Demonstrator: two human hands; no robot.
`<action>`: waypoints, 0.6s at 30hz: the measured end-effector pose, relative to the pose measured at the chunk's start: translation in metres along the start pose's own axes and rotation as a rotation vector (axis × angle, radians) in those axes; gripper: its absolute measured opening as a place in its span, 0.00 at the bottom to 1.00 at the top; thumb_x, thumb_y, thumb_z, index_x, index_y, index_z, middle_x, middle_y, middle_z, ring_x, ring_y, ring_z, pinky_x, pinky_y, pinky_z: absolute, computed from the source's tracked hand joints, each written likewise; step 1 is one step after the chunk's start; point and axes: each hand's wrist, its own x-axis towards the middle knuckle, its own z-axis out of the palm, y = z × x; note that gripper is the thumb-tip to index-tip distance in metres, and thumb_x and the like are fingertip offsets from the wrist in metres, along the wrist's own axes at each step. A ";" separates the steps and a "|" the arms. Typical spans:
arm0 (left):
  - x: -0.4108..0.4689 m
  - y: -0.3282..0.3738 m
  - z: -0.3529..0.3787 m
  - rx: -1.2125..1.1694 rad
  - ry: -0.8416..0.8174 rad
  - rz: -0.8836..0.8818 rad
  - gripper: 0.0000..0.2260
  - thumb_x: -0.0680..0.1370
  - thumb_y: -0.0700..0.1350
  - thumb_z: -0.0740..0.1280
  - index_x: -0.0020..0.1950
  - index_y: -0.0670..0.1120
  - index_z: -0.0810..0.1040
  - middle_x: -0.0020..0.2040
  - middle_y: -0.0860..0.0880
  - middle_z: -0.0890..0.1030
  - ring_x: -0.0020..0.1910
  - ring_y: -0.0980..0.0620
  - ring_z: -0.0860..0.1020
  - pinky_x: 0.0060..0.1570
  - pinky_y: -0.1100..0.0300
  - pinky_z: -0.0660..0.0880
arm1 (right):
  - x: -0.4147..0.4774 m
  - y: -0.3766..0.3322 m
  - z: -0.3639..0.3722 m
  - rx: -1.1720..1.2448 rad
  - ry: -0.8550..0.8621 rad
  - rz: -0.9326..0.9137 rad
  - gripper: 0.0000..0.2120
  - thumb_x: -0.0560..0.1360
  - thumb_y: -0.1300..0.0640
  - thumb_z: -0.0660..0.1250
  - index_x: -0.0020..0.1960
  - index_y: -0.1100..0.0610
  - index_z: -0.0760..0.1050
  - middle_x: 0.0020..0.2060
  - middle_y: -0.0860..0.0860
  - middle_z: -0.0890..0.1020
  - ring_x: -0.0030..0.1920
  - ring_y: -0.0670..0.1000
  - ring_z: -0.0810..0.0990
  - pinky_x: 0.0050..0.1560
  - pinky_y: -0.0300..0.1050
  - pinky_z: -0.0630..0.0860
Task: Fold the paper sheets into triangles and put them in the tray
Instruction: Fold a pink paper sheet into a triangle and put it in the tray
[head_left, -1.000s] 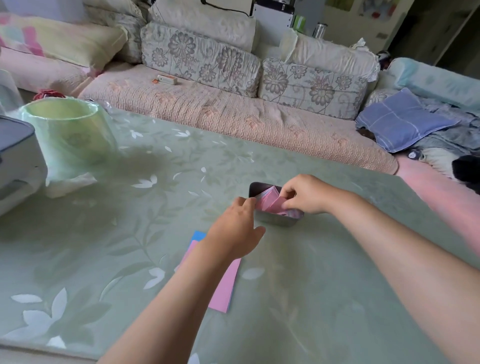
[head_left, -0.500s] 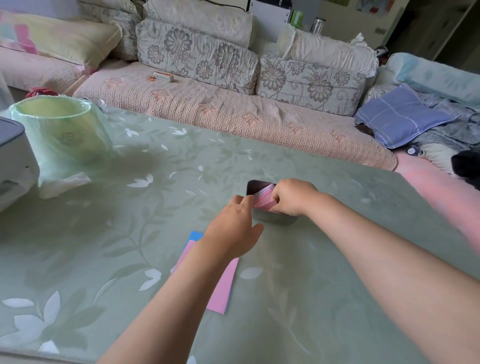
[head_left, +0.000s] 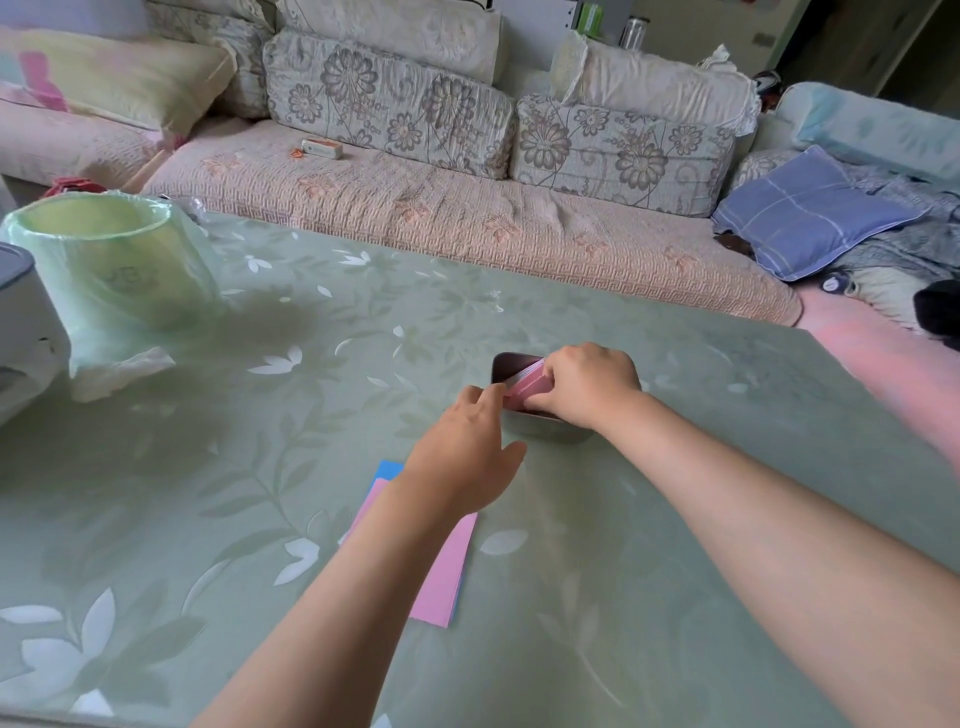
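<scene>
Right grip (head_left: 582, 387) pinches folded pink paper (head_left: 527, 387) in rounded tray (head_left: 543, 432).

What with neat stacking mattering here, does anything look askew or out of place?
The pink folded paper stands tilted on edge in the small dark metal tray, not lying flat; the right hand pinches it.

Pink paper (head_left: 525, 387), green leaf-patterned tablecloth (head_left: 311, 395)
</scene>
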 end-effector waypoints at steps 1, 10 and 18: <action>0.000 0.000 0.000 0.002 0.001 0.000 0.25 0.79 0.52 0.65 0.73 0.48 0.62 0.65 0.47 0.70 0.60 0.45 0.73 0.52 0.55 0.71 | 0.001 -0.001 0.000 -0.009 0.017 0.017 0.21 0.67 0.32 0.68 0.43 0.50 0.76 0.43 0.47 0.80 0.50 0.53 0.80 0.43 0.44 0.70; -0.014 -0.008 -0.014 0.066 -0.002 -0.023 0.26 0.79 0.53 0.64 0.74 0.49 0.60 0.66 0.48 0.70 0.62 0.45 0.72 0.47 0.56 0.66 | -0.017 0.000 -0.024 0.154 0.056 0.056 0.18 0.66 0.35 0.72 0.46 0.46 0.74 0.49 0.45 0.82 0.54 0.51 0.79 0.47 0.44 0.71; -0.049 -0.034 -0.056 0.166 -0.139 -0.065 0.35 0.75 0.58 0.69 0.77 0.52 0.59 0.72 0.51 0.67 0.70 0.49 0.66 0.64 0.55 0.67 | -0.080 -0.051 -0.057 0.542 0.019 -0.117 0.07 0.72 0.42 0.70 0.45 0.44 0.77 0.40 0.39 0.80 0.48 0.45 0.79 0.48 0.43 0.74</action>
